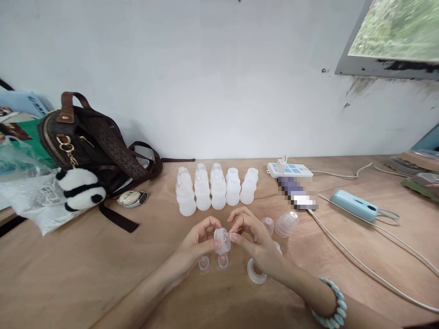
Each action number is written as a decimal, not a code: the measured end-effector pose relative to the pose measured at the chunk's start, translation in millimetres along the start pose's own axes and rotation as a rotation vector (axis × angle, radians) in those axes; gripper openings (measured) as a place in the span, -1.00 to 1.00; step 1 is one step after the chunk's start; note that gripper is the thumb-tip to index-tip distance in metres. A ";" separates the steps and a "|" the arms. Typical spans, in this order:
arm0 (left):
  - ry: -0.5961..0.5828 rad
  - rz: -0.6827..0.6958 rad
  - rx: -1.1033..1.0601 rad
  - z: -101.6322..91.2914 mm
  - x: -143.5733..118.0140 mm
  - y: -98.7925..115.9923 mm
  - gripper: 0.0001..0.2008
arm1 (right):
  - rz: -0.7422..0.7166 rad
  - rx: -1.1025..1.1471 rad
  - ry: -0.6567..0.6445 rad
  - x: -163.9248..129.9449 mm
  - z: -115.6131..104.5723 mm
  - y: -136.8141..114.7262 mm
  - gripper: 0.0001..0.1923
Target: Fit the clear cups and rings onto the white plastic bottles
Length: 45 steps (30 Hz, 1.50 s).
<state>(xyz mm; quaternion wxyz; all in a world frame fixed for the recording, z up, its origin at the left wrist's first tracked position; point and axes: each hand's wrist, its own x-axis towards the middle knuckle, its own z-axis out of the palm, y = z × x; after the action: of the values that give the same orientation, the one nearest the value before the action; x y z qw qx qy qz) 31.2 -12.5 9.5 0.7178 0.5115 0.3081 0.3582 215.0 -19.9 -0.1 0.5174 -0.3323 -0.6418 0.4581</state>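
Note:
Between my two hands is a translucent baby-bottle collar ring with a clear nipple (222, 241) in it. My left hand (203, 240) grips the ring by its side. The thumb and index finger of my right hand (252, 235) are pinched at the nipple's tip. Below lie two more clear nipples, one to the left (203, 262) and another (223, 262) under the held ring. A loose collar ring (255, 273) rests beneath my right wrist, and part of another shows behind that hand. Further right are a clear dome cap (287, 224) and a partly hidden dome piece (268, 225).
Several frosted bottles (218, 192) stand in a group by the wall, some topped with clear caps. Left are a brown backpack (92, 141), a panda plush (80, 189) and a mouse (130, 198). Right are a power strip (290, 170), a phone (297, 194), cables and a blue device (355, 205).

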 end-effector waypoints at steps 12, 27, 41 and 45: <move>0.086 0.106 0.127 -0.5 0.8 2.5 -0.48 | 0.174 0.225 0.024 1.4 -2.0 -6.5 -0.78; 0.115 0.130 0.195 -12.3 3.2 7.0 -0.58 | -0.112 -0.264 -0.106 7.1 -14.3 -13.1 -0.97; 0.068 0.085 0.187 -8.6 5.9 -2.5 -0.62 | -0.212 -0.561 -0.265 12.8 -11.0 -14.5 -0.58; 0.100 0.099 0.213 -9.6 6.7 -4.6 -0.55 | -0.202 -0.530 -0.290 20.1 -18.2 -19.1 -0.67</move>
<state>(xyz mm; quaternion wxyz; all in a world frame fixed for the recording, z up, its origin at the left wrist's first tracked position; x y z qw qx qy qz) 28.1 -3.0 1.9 0.6245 0.5810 0.3540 0.3836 228.6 -4.2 25.7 0.3589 -0.3214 -0.8356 0.2640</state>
